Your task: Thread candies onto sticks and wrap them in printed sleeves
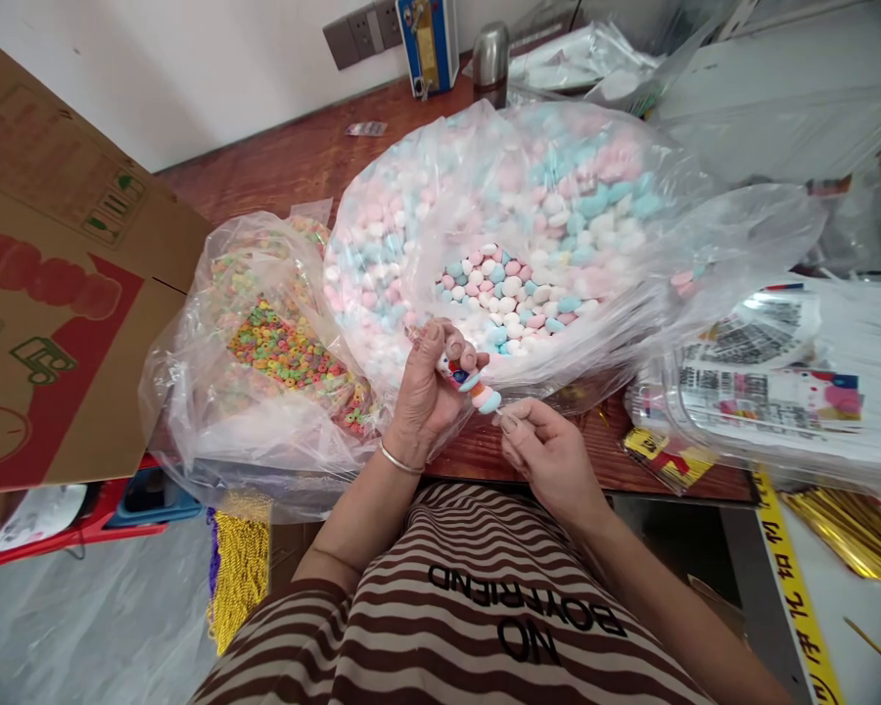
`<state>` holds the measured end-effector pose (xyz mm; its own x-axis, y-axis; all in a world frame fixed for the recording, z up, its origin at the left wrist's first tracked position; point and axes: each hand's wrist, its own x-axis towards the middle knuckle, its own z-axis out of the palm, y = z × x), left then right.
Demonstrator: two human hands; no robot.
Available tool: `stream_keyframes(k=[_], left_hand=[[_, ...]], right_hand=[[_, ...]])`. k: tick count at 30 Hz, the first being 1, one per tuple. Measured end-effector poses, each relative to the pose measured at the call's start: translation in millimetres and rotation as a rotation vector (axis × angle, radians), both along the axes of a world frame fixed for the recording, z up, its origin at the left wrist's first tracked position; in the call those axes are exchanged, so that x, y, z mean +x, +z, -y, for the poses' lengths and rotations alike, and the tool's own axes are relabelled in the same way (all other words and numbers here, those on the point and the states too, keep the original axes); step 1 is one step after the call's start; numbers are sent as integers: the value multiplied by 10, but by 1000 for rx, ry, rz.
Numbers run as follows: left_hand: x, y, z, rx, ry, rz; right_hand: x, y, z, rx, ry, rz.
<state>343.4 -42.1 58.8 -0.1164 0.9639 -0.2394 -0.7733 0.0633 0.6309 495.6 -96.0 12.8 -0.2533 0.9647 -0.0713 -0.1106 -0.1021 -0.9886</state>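
My left hand (430, 392) is closed round a short row of candies (477, 389) in pink, white and pale blue, with a small printed piece showing between the fingers. From its lower end a thin white stick or string runs to my right hand (547, 450), which pinches it between thumb and fingertips. Just beyond both hands lies a large clear plastic bag (382, 225) full of pastel candies (510, 284), its mouth open. Left of it, another open bag (212, 411) holds small multicoloured ring-shaped pieces (286, 348).
A cardboard box (80, 255) stands at the left. Along the table's right side are a clear plastic tray (675, 401) with printed bags and a yellow packet (668, 458). A metal flask (491, 64) and a blue box (430, 49) stand by the wall. Gold strands (242, 573) hang below.
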Motion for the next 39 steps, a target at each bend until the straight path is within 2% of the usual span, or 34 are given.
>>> stream_keyframes(k=[2, 4, 5, 6, 7, 8, 10, 12, 13, 15, 16, 18, 21, 24, 26, 28, 30, 32, 36, 37, 39], left_hand=[[78, 23, -8, -46, 43, 17], [135, 49, -15, -105, 70, 12], [150, 64, -16, -124, 77, 8], [155, 80, -15, -129, 84, 9], [151, 96, -13, -121, 90, 15], [142, 112, -7, -103, 96, 25], [114, 137, 12, -59, 101, 45], [93, 149, 41, -29, 86, 50], [89, 151, 56, -22, 72, 47], [92, 151, 83, -21, 43, 39], [96, 152, 93, -24, 32, 34], [106, 160, 99, -31, 21, 21], [113, 174, 77, -55, 34, -13], [137, 166, 52, -99, 80, -23], [179, 138, 58, -99, 99, 0], [238, 98, 89, -77, 100, 20], [291, 59, 137, -56, 91, 15], [309, 34, 181, -43, 67, 6], [200, 44, 190, -58, -63, 14], [156, 52, 174, -57, -75, 18], [74, 62, 134, -37, -48, 29]], right_hand=[[22, -32, 8, 419, -142, 385], [37, -52, 5, 772, -181, 662], [41, -50, 3, 871, -164, 726], [41, -39, 3, 894, -136, 738], [40, -18, 8, 835, -106, 696], [38, 11, 17, 698, -60, 599], [37, 82, 53, 279, 85, 259], [41, 145, 103, -156, 297, -138], [43, 166, 129, -318, 393, -303], [45, 176, 171, -478, 486, -481], [46, 167, 184, -470, 473, -476], [55, 128, 187, -271, 338, -270], [93, 42, 142, 337, 43, 336], [120, -43, 91, 875, -113, 810], [95, -78, 73, 1055, -140, 934], [34, -82, 61, 1079, -159, 939], [-39, -48, 46, 945, -163, 856], [-91, 20, 22, 664, -137, 668], [-80, 181, -48, -107, 83, -78], [-63, 211, -63, -265, 156, -265], [-37, 245, -73, -477, 275, -531]])
